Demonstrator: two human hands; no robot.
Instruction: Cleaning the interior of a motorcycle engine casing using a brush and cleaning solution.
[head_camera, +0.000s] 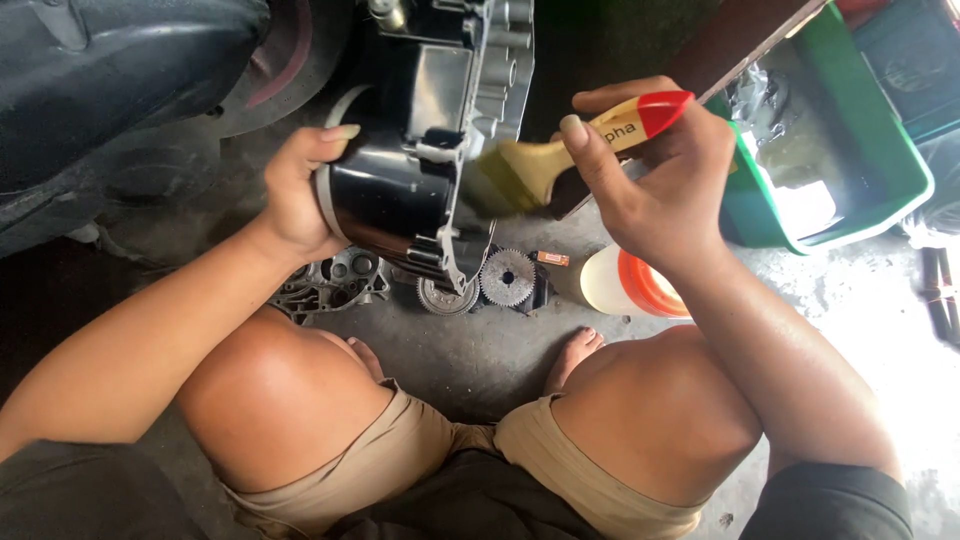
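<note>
Head view: left hand (295, 195) clasps the black engine cover (420, 150) above the floor (450, 350); gears (490, 280) lie beneath. Right hand (665, 170) grips a brush (560, 155), bristles against the cover's rim. Brushing works best with the cover steady and short strokes into the fins.

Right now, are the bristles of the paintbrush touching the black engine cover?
Touching. In the head view the paintbrush bristles, motion-blurred, press against the edge of the black engine cover, which the left hand holds; the right hand grips the brush.
</note>
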